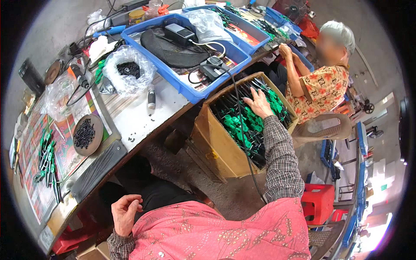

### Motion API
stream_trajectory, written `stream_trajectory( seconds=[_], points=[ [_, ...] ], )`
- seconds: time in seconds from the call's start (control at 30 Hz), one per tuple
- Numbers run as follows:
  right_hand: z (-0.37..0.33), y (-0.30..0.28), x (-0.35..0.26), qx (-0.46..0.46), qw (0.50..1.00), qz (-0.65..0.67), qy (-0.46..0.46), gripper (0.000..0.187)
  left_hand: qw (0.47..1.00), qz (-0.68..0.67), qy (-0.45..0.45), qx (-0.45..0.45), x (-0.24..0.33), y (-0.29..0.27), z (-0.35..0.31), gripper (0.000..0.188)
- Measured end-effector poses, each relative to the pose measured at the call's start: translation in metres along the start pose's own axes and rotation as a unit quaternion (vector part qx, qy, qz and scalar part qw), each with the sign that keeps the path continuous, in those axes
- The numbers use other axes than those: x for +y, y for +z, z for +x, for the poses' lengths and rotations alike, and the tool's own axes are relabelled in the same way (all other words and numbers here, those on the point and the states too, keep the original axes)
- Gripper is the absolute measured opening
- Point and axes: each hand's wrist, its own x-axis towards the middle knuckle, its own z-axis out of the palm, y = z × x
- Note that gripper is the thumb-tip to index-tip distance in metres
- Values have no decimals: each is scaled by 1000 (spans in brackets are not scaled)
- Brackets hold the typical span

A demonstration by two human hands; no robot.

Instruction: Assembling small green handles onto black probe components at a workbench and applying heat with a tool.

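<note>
Far to the left of our left hand (125,212), on the desk (134,117), we see a small row of finished green-and-black pieces (45,160) lying on a bright patterned sheet (65,147), so we judge that only a little is done. Above that hand sit a round brown dish of black screws (85,134) and a flat black pad (97,169). Our left hand rests near our lap, fingers curled loosely inward and holding nothing.

Further up from it lies a clear bag of black bits (128,71), crumpled and open, and beyond that a blue tray (190,52) carrying a black mesh bag and a power adapter.

Our right hand (259,103) lies flat on the green-and-black parts (249,123) heaped in the cardboard box (216,147) below the desk edge, fingers spread and pressed lightly down, pinching nothing that we can see. The box looks nearly full, so most of the work seems left.

Right of these fingers another person sits on a tan plastic chair (325,128); below them stands a red stool (318,201).
</note>
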Motion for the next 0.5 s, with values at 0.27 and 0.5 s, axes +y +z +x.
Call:
stream_trajectory(
  seconds=[0.27,0.5],
  points=[
    [-8,-74,-49,265,948,5,-174,33,999,11,19,31,-5,-20,-15,16],
    [-100,-109,-269,212,893,149,-368,20,996,-6,60,67,-10,-45,-34,16]
  ],
)
